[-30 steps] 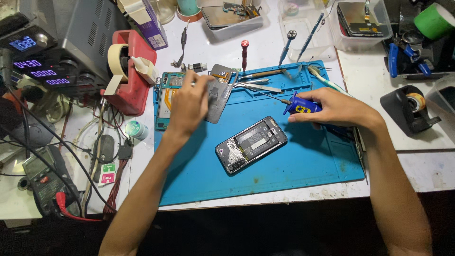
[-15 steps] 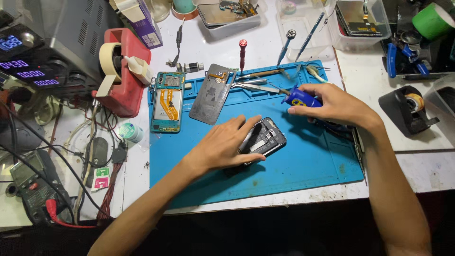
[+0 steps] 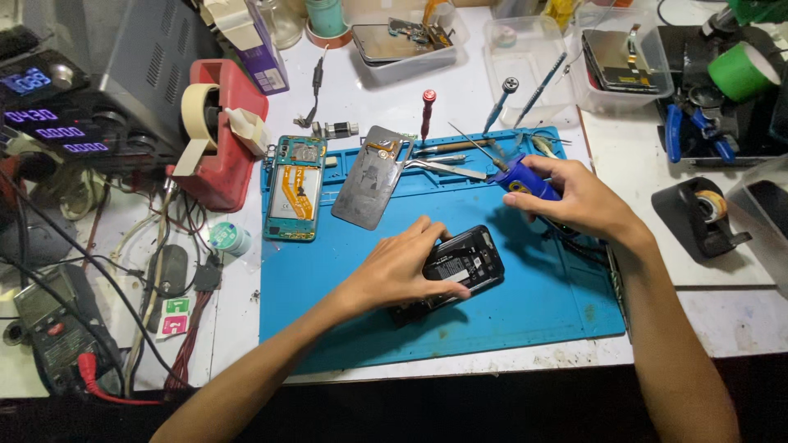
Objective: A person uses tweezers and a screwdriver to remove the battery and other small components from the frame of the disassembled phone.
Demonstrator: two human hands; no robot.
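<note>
My left hand [image 3: 400, 267] rests on a black opened phone [image 3: 462, 264] lying in the middle of the blue work mat [image 3: 533, 312], fingers pressing its left side. My right hand [image 3: 574, 197] grips a blue-handled screwdriver [image 3: 521, 179], its thin tip pointing up and left above the mat's far edge. A grey metal phone plate [image 3: 371, 187] and a teal phone frame with an orange flex cable [image 3: 296, 187] lie at the mat's far left, beyond my left hand.
Tweezers [image 3: 447, 168] and more screwdrivers [image 3: 425, 111] lie along the mat's far edge. A red tape dispenser [image 3: 222, 135] and power supply [image 3: 57, 107] stand left; a multimeter [image 3: 49, 328] with cables lies near left. Plastic trays [image 3: 624, 61] and a black tape dispenser [image 3: 698, 213] sit right.
My left hand left the grey plate at the mat's far left and came down onto the black phone. My right hand with the screwdriver stayed roughly in place.
</note>
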